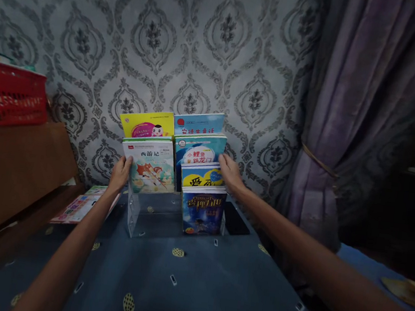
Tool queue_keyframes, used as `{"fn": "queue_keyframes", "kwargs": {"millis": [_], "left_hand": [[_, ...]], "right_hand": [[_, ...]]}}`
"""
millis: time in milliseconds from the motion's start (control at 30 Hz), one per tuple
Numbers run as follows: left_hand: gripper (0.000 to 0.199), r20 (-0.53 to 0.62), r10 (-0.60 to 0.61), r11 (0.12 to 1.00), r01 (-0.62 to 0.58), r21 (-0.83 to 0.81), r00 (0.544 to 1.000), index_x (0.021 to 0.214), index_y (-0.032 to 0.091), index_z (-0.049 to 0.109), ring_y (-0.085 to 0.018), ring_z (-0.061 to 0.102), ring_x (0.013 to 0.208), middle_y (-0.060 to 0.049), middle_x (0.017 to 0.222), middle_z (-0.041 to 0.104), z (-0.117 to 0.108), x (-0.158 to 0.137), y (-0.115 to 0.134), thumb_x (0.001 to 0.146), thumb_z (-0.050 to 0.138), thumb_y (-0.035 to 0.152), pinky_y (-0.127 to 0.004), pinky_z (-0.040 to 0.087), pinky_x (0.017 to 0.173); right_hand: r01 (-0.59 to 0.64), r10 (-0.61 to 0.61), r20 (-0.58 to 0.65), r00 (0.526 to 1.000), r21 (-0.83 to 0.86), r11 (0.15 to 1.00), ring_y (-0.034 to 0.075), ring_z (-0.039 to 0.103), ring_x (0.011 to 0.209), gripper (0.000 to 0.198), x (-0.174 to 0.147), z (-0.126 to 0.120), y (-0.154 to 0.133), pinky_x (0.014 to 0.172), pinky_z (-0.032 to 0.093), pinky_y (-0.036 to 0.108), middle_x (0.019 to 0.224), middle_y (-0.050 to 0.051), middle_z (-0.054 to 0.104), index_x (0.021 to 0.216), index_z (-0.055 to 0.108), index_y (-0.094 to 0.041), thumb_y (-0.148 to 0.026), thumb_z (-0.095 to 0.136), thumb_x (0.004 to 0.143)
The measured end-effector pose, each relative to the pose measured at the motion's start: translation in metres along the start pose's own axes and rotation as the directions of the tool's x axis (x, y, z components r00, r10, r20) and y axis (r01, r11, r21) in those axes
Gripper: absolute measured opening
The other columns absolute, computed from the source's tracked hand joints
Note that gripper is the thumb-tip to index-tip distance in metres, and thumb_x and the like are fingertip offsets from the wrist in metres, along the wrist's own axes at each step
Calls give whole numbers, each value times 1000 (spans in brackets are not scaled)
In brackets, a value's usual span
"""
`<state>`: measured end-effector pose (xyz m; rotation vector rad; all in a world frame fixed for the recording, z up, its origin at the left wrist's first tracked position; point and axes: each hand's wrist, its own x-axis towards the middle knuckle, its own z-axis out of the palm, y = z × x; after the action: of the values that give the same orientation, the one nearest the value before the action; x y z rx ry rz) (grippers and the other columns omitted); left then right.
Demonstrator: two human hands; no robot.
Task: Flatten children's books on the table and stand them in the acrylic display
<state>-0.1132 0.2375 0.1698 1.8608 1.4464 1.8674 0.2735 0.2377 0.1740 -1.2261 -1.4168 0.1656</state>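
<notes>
With your left hand (120, 171) clasped on the left edge of the white book (150, 165) and your right hand (230, 172) gripping the yellow-and-blue book (198, 174), both tiered in the clear stand (133, 213) at the table's far edge, a hard push may topple the rows.

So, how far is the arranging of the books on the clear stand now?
Six books already stand in the clear stand. The left hand grips the white book; the right hand touches the yellow book. The front-left slot of the stand looks unfilled, and magazines lie flat on the table.
</notes>
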Motion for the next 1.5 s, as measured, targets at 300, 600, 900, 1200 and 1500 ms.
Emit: {"fn": "queue_keyframes", "kwargs": {"millis": [300,600,900,1200,1500], "left_hand": [[38,-49,28,989,-21,146,998,78,24,51,-24,61,74,-4,75,62,3,-3,4,91,41,58,-34,47,73],[40,-61,6,976,7,217,998,78,25,48,-27,62,83,-7,80,64,4,-8,14,91,36,61,-38,48,80],[40,-17,26,992,-23,125,1000,102,20,57,-29,65,100,-12,105,70,-1,-11,24,91,45,56,-42,50,91],[36,-18,23,999,-24,-33,1000,100,18,60,-26,66,98,-10,104,72,1,7,14,87,56,52,-40,53,91],[41,10,73,994,-72,-79,997,106,17,61,-25,66,97,-10,107,71,-1,8,9,88,55,53,-38,52,90]], "right_hand": [[19,-17,16,1000,-122,992,35,65,105,53,-9,5,3,93,49,45,112,20,72,119,66,-12,-46,35,94],[9,-4,39,999,-134,991,35,65,108,50,-10,4,-2,94,48,46,114,20,72,119,66,-13,-44,35,96],[103,-110,-31,993,-176,979,36,53,128,60,-13,1,-12,105,44,53,140,24,57,145,44,-8,-40,39,95],[779,-713,337,616,-395,486,34,47,129,43,10,8,-121,105,34,50,140,18,58,139,53,-17,-21,43,97],[833,-600,578,553,-380,402,34,51,109,43,48,39,-138,80,40,39,123,17,61,136,59,-20,-26,54,93]]}}
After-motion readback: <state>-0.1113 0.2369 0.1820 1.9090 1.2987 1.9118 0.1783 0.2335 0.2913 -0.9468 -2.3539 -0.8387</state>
